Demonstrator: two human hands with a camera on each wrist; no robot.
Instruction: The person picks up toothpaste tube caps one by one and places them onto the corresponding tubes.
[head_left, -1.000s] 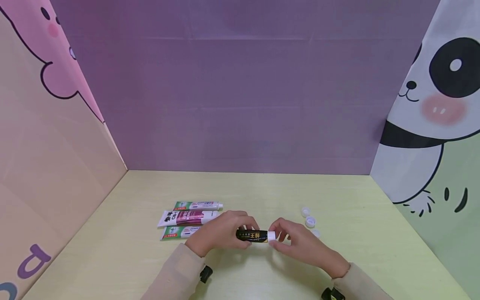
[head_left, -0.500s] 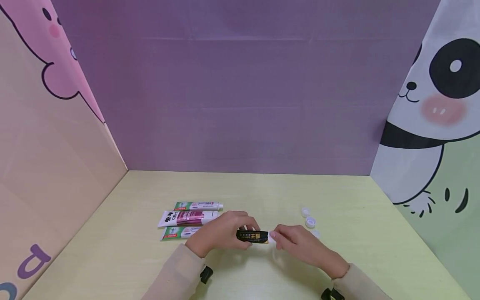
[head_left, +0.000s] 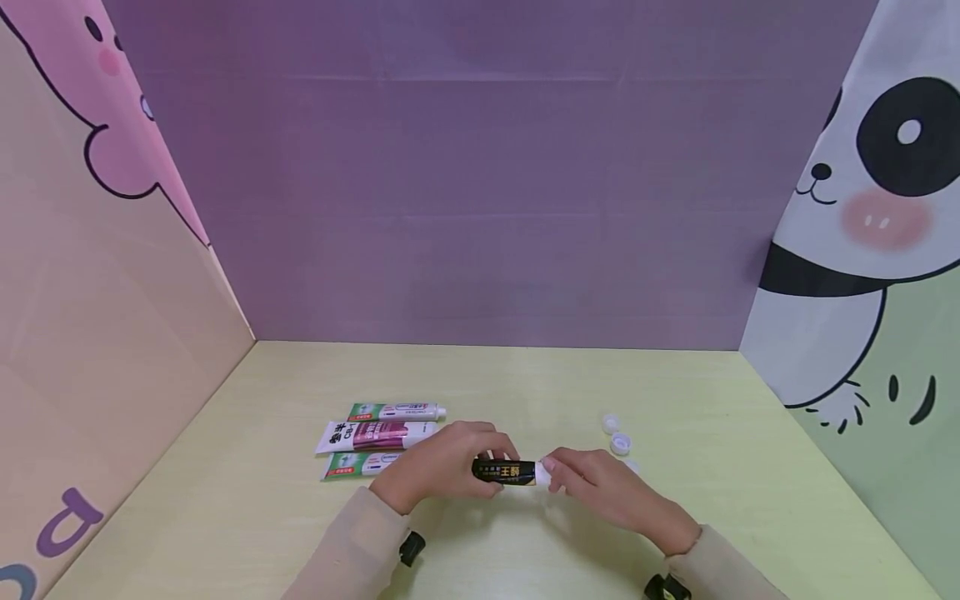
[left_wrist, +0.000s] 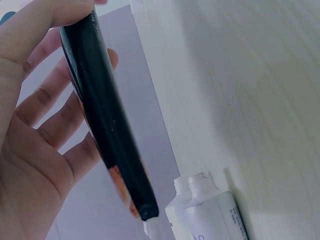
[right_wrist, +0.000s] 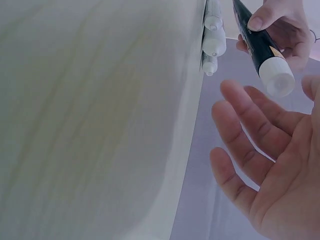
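Walls [head_left: 480, 192] box me in: plain purple at the back, a pink cartoon figure [head_left: 135, 158] on the left, a panda [head_left: 847, 217] on the right, both cut off. Below lies the pale wood-grained bench [head_left: 510, 387]. Over it, my left hand [head_left: 442, 462] grips a black tube [head_left: 506, 472], whose tail my fingers hide. My right hand [head_left: 611, 492] is at the tube's white cap [head_left: 542, 475]; from my head, thumb and forefinger cover part of it, yet the right wrist view shows loosely bent fingers, so I cannot tell whether they pinch. A purple-and-white tube [head_left: 378, 437] lies between two green-and-white tubes [head_left: 393, 412], the nearer ends behind my left hand, small print unreadable. Three loose caps [head_left: 620, 443] lie beyond my right hand, one partly hidden.
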